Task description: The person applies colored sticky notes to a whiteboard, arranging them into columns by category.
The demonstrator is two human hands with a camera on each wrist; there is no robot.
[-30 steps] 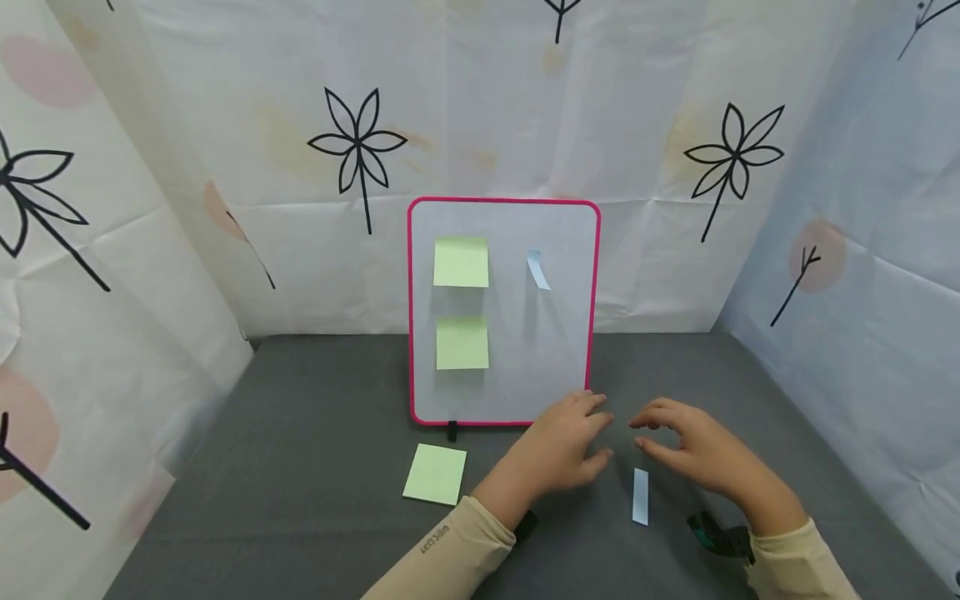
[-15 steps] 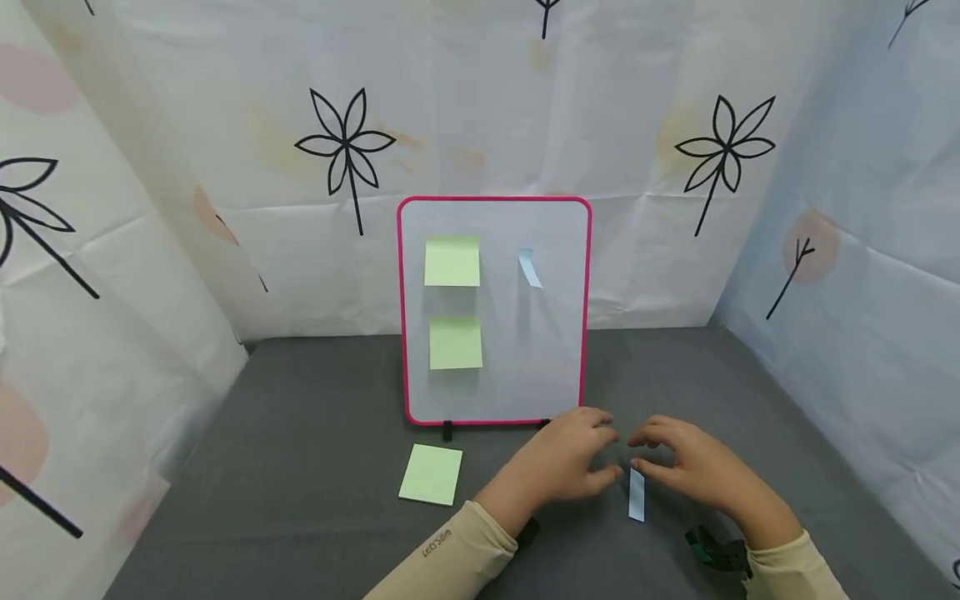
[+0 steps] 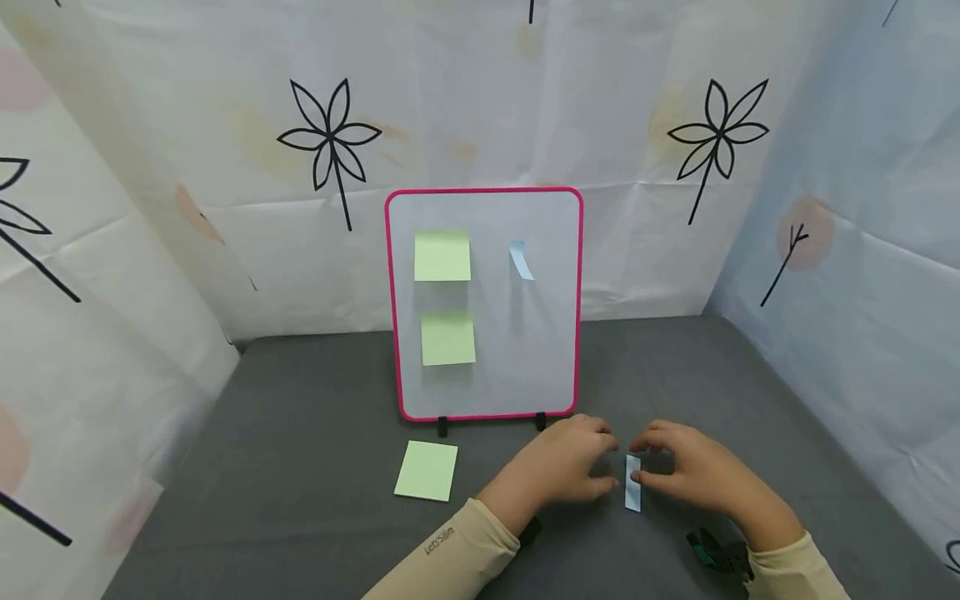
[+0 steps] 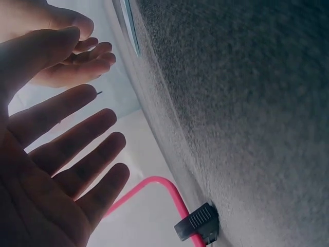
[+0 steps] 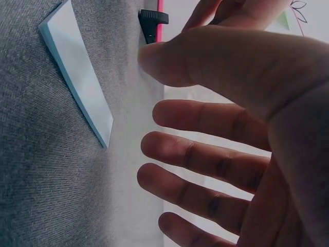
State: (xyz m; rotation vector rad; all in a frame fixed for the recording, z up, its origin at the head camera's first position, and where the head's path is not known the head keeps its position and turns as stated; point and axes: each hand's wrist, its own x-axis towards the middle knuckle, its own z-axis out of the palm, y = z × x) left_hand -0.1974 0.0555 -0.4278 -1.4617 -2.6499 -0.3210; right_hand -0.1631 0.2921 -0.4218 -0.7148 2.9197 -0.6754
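Observation:
A narrow pad of light-blue sticky notes (image 3: 633, 493) lies on the grey table between my two hands. My right hand (image 3: 693, 471) hovers at the pad's right side, its thumb overlapping the pad in the head view. In the right wrist view the blue pad (image 5: 82, 74) lies apart from the spread fingers. My left hand (image 3: 558, 462) is held just left of the pad, fingers extended and holding nothing. From the left wrist, the left fingers (image 4: 97, 149) look straight and spread. Behind the hands stands a pink-framed whiteboard (image 3: 540, 350) with one blue strip (image 3: 521, 261) on its upper right.
Two green sticky notes, an upper note (image 3: 442, 257) and a lower note (image 3: 448, 339), are stuck on the board's left half. A green sticky-note pad (image 3: 426, 471) lies in front of it. Black clip feet (image 3: 442, 427) hold the board upright. Patterned cloth walls (image 3: 480, 100) surround the table.
Both hands have come down toward the table, and the right hand has drawn closer over the blue pad. The head view has shifted slightly.

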